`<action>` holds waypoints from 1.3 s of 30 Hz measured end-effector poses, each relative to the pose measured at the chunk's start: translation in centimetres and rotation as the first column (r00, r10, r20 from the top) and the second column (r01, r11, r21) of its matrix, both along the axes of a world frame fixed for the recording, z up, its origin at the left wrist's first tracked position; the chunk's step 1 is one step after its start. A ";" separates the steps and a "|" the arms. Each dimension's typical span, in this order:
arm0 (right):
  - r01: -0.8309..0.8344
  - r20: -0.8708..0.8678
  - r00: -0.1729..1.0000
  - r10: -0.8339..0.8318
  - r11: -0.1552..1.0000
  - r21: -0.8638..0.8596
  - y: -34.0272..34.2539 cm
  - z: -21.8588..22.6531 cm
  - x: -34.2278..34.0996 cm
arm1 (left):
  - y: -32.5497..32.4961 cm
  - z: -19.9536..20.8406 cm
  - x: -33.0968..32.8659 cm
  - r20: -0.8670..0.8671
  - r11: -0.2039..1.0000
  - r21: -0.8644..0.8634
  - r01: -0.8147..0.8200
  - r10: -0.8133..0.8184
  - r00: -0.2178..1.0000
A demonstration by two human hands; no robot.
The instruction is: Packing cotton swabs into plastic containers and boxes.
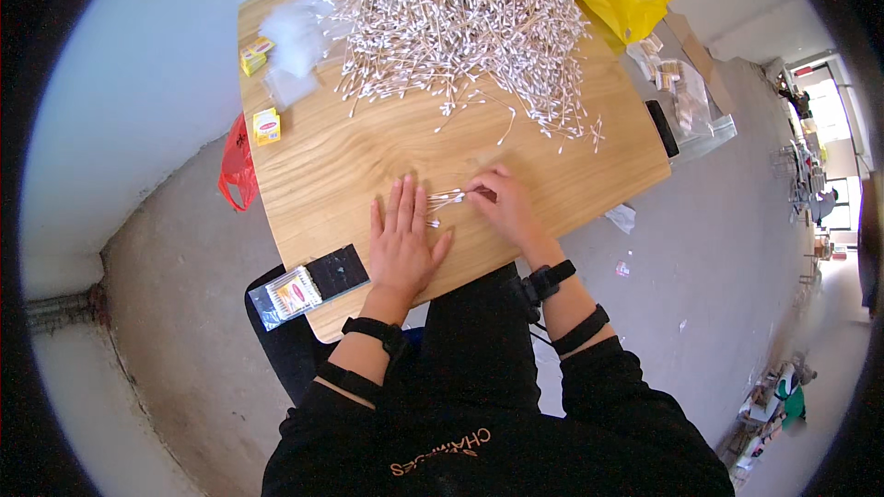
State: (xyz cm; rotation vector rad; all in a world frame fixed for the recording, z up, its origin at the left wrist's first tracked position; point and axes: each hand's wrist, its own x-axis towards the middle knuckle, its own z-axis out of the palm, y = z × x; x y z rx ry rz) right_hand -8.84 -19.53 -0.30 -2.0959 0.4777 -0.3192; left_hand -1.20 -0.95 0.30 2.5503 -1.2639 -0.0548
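Note:
A few cotton swabs (pixel 446 197) lie on the wooden table (pixel 368 143) between my two hands. My left hand (pixel 403 244) rests flat on the wood, fingers stretched out, its edge beside the swabs' left ends. At their right ends, my right hand (pixel 505 209) is closed in a pinch, thumb and fingertips on the white tips. How many swabs the fingers hold is hidden. Farther back rises a large heap of loose cotton swabs (pixel 470 28), with strays along its near edge.
A filled swab pack (pixel 293 294) lies by a black flat object (pixel 337 269) at the near left corner. Yellow card packs (pixel 266 126) and clear bags (pixel 293 41) lie far left. A yellow bag (pixel 626 7) and a red bag (pixel 238 166) flank the table.

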 end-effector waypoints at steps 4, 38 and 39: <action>0.179 0.037 0.984 -0.176 0.972 -0.151 -1.7 -0.7 0.1 | -0.1 -0.1 0.0 -0.006 1.000 -0.007 0.003 -0.003 1.000; 0.010 -0.099 0.992 0.074 0.752 0.659 1.1 0.8 5.9 | 0.2 0.3 0.0 -0.042 0.995 -0.087 -0.054 0.050 0.998; 0.070 -0.065 0.997 -0.041 0.848 0.525 0.1 -0.2 5.8 | -0.1 0.3 0.0 -0.020 0.998 -0.052 -0.038 0.037 0.999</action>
